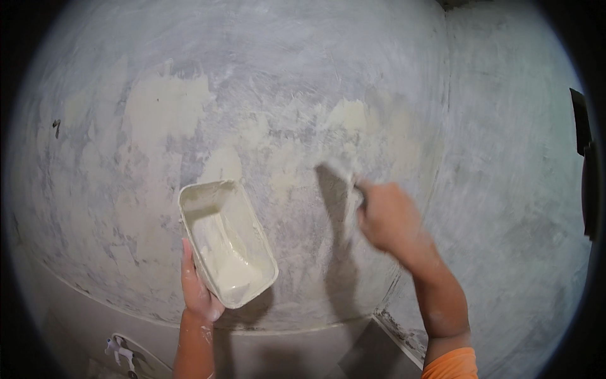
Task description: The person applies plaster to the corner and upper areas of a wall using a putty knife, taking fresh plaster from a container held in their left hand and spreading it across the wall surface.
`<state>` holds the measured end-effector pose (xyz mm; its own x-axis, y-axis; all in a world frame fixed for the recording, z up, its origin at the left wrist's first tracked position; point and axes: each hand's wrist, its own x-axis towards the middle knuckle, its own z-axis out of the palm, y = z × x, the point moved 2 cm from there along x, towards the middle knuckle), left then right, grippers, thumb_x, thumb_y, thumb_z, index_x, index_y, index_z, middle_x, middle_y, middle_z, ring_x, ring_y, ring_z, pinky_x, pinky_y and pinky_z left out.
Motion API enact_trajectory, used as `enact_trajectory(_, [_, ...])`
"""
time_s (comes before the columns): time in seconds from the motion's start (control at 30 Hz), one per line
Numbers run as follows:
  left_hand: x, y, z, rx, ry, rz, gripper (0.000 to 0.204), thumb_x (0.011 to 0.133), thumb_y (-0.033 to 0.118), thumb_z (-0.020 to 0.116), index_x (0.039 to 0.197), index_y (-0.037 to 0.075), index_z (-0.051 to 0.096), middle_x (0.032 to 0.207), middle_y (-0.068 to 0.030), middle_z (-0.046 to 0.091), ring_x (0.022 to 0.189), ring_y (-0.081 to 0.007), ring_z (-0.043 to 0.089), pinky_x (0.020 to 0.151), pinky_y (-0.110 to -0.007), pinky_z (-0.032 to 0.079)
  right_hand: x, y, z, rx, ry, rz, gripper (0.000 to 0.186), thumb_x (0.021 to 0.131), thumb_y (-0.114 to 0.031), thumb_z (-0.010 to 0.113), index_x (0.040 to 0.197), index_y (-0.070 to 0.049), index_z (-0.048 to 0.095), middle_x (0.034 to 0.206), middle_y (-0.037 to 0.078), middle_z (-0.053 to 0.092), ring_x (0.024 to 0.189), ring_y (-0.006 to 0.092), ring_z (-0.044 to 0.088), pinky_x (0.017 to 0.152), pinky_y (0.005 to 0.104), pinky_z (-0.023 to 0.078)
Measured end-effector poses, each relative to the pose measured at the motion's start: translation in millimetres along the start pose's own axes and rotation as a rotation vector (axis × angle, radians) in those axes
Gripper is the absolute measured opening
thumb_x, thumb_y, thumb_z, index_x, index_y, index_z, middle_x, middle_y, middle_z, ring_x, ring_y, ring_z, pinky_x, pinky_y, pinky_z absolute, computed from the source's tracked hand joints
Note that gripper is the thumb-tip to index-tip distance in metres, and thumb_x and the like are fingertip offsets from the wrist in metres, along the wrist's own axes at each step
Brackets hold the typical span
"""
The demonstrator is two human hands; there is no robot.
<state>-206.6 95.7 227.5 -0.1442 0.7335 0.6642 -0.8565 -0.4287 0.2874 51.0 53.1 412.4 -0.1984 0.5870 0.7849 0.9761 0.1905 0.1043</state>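
Observation:
My left hand point(201, 292) is closed on a rectangular plastic tub point(268, 256), gripping it from its left side and underneath. Pale cream filler point(230, 265) lies in the tub, which is tilted so its inside faces me. My right hand point(390, 211) is wrapped round the dark handle of a putty knife point(344, 170). Motion blurs the blade, which is at the wall point(284, 208) or very close to it. Uneven cream patches of filler point(170, 104) cover parts of the grey wall.
A second grey wall point(511, 189) meets this one in a corner at the right. Dark objects point(584, 158) stand at the far right edge. Low on the left is a white fitting point(122, 352) against grey panels along the wall's foot. A small dark hole point(57, 126) shows at upper left.

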Motion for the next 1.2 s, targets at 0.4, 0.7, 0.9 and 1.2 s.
enact_trajectory(0.4, [-15,-10,10,0.002,-0.026,-0.064,0.072,0.106,0.06,0.034,0.153,0.005,0.039,0.147,-0.0135,0.052,0.131,-0.0296,0.055,0.11,-0.044,0.046,50,2,35,0.056,0.033,0.059,0.046,0.088,-0.007,0.056,0.131,0.01,0.054,0.098,0.033,0.068,0.093,0.0466,0.069,0.086,0.0508,0.056])
enact_trajectory(0.7, [-15,-1,20,-0.113,-0.029,-0.073,0.07,0.107,0.059,0.035,0.152,0.006,0.041,0.145,-0.0124,0.055,0.13,-0.029,0.056,0.11,-0.044,0.046,67,32,-33,0.142,0.069,0.041,0.022,0.086,-0.01,0.058,0.097,0.006,0.068,0.093,0.032,0.069,0.09,0.0495,0.067,0.082,0.051,0.052])
enact_trajectory(0.9, [-10,-4,26,-0.126,0.021,-0.106,0.069,0.107,0.058,0.037,0.151,0.006,0.042,0.146,-0.0123,0.054,0.13,-0.0285,0.056,0.111,-0.043,0.046,99,30,-5,0.137,0.193,0.094,0.033,0.089,-0.006,0.053,0.117,0.009,0.063,0.104,0.031,0.07,0.099,0.0442,0.07,0.089,0.0481,0.055])
enact_trajectory(1.2, [-4,6,14,-0.059,0.035,-0.043,0.068,0.106,0.058,0.037,0.151,0.007,0.042,0.146,-0.0116,0.054,0.131,-0.029,0.055,0.11,-0.044,0.046,27,26,7,0.109,-0.171,0.071,0.033,0.087,-0.01,0.056,0.115,0.003,0.066,0.099,0.032,0.069,0.095,0.0463,0.068,0.087,0.05,0.054])
